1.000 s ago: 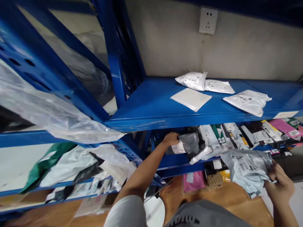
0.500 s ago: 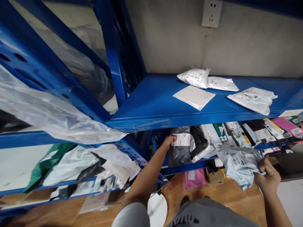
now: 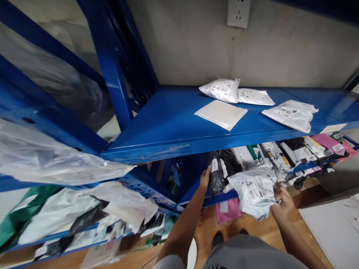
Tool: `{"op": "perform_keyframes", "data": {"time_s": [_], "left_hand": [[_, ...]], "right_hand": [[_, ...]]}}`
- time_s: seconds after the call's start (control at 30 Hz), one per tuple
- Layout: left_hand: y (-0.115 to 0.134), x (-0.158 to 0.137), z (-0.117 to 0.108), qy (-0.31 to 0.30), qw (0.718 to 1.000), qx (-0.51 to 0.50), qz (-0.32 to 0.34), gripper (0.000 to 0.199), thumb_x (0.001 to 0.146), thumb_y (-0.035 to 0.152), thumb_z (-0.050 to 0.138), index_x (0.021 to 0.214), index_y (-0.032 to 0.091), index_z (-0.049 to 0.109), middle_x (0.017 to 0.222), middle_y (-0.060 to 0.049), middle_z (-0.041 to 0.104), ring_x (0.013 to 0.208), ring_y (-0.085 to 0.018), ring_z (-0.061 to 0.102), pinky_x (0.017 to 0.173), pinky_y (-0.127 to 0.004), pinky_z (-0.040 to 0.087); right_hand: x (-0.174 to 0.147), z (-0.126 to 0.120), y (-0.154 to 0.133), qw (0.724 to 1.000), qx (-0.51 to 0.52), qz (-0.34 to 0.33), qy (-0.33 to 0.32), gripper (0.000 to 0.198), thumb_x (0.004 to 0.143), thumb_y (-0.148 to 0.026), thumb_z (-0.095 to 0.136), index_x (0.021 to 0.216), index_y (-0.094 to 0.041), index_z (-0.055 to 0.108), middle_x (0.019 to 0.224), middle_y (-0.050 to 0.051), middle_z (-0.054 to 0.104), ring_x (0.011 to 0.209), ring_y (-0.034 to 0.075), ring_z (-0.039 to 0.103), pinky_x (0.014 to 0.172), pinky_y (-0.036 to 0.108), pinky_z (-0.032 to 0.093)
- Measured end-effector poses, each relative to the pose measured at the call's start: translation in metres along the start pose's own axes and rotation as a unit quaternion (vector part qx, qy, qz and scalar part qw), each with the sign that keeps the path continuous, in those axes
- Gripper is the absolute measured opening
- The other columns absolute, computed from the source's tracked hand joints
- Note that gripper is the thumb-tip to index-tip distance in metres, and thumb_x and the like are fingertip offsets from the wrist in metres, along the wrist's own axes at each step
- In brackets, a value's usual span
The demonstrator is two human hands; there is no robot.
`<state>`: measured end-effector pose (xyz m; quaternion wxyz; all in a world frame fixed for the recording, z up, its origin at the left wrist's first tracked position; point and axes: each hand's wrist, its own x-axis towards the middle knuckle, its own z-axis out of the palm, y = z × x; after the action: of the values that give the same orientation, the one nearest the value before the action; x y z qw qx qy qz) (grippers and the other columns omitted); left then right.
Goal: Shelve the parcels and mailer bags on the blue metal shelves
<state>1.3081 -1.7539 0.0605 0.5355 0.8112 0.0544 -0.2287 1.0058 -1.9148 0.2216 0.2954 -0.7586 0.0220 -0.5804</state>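
Observation:
My left hand (image 3: 205, 178) is at the left edge of a dark grey plastic mailing bag (image 3: 216, 175), fingers closed against it. This bag has a white label and stands on the lower shelf, leaning on a black bag (image 3: 230, 164) to its right. In my right hand (image 3: 283, 198) is a pale grey mailing bag (image 3: 255, 192), gripped by its right edge. It hangs in front of the lower shelf with its printed label facing up, and covers part of the row of parcels behind it.
Several white parcels (image 3: 220, 90) lie on the blue upper shelf (image 3: 157, 130). More labelled parcels (image 3: 331, 144) line the lower shelf to the right. A pink parcel (image 3: 228, 210) sits below, near the floor. At left, a blue rack post (image 3: 112, 71) and draped clear plastic (image 3: 56, 157) stand close.
My left hand has pushed the dark grey bag rightward and more upright, baring shelf on its left. My right hand has brought the pale grey bag left, closer to it. The view has shifted slightly.

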Motion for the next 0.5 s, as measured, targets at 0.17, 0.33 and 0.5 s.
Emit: {"op": "perform_keyframes", "data": {"time_s": [0.17,0.33,0.5], "left_hand": [[-0.019,-0.036,-0.032,0.035,0.996,-0.067,0.044,0.049,0.098,0.061,0.055,0.120,0.020,0.072,0.148,-0.016,0.066,0.151,-0.032,0.048,0.127,-0.043,0.036],[-0.039,-0.127,-0.052,-0.132,0.948,-0.279,0.072,0.087,0.079,0.092,0.049,0.127,0.023,0.068,0.137,-0.018,0.070,0.138,-0.040,0.059,0.114,-0.053,0.051],[-0.025,-0.151,-0.089,-0.179,0.945,-0.274,-0.020,0.070,0.056,0.048,0.075,0.121,0.021,0.068,0.109,-0.013,0.078,0.110,-0.041,0.072,0.091,-0.049,0.060]], "right_hand": [[0.008,0.027,-0.005,0.999,0.024,-0.035,-0.029,0.039,0.082,0.001,0.056,0.069,-0.023,0.029,0.065,-0.006,0.033,0.064,0.014,0.035,0.064,0.032,0.032],[0.004,0.071,-0.012,0.991,0.089,-0.083,-0.058,0.035,0.091,-0.003,0.054,0.069,-0.022,0.034,0.066,-0.004,0.038,0.066,0.016,0.037,0.064,0.032,0.029],[-0.008,0.115,-0.039,0.966,0.125,-0.105,-0.201,0.031,0.088,-0.007,0.054,0.064,-0.022,0.043,0.064,-0.003,0.043,0.068,0.018,0.042,0.066,0.034,0.032]]}}
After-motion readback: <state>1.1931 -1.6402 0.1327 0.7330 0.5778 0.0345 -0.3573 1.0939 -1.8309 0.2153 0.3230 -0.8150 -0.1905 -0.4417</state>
